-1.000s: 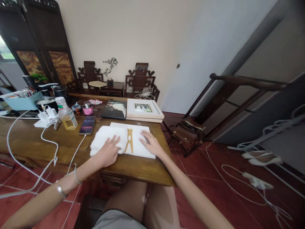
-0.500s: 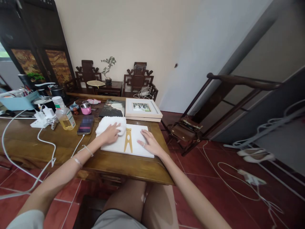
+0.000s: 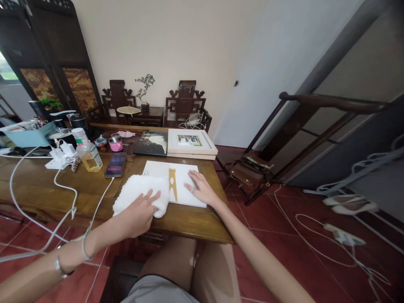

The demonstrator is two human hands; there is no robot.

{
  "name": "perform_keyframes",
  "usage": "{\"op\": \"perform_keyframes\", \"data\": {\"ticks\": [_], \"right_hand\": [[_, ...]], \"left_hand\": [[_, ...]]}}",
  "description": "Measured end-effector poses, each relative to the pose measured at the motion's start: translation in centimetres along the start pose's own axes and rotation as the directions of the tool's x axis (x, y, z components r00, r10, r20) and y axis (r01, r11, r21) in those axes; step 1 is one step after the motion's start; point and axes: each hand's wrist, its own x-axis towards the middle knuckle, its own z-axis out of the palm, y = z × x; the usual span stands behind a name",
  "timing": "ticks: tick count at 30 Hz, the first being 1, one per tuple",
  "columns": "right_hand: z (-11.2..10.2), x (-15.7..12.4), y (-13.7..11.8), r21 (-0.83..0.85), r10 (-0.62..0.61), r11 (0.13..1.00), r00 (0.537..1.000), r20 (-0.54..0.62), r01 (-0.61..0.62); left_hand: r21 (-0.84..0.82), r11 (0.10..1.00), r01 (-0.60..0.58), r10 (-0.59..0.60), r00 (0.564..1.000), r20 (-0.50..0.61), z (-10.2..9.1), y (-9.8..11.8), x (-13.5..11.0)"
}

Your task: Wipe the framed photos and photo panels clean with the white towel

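Note:
My left hand (image 3: 139, 215) presses on a fluffy white towel (image 3: 134, 191), its fingers stretched over the cloth; the thumb is hard to make out. The towel covers the left front part of a flat white board (image 3: 186, 198) and hangs a little toward the table's front edge. On the board is a gold long-legged animal figure (image 3: 172, 185), partly beside the towel's right edge. My right hand (image 3: 202, 188) lies flat on the board's right side with the fingers apart, a ring on one of them.
Behind the board lie a dark picture (image 3: 148, 143) and a framed photo (image 3: 189, 143). Left on the wooden table (image 3: 189, 216) are a phone (image 3: 115, 165) on a cable, a bottle (image 3: 90, 155), a pink cup (image 3: 115, 144) and a power strip (image 3: 59, 160). A chair (image 3: 284, 134) stands right.
My left hand has drawn the towel toward me and to the left, uncovering the board's back left part. My right hand has stayed on the board. The view has shifted slightly.

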Motion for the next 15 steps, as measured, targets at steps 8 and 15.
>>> {"op": "perform_keyframes", "data": {"ticks": [8,15], "right_hand": [[-0.2,0.0,0.0,-0.017,-0.018,1.000,1.000,0.010,0.019],[-0.2,0.0,0.1,-0.010,-0.010,1.000,1.000,0.010,0.010]], "left_hand": [[-0.059,0.998,0.033,-0.034,0.999,-0.004,0.0,-4.7,5.9],[-0.078,0.992,0.097,-0.106,0.988,-0.114,0.3,-9.0,11.5]]}}
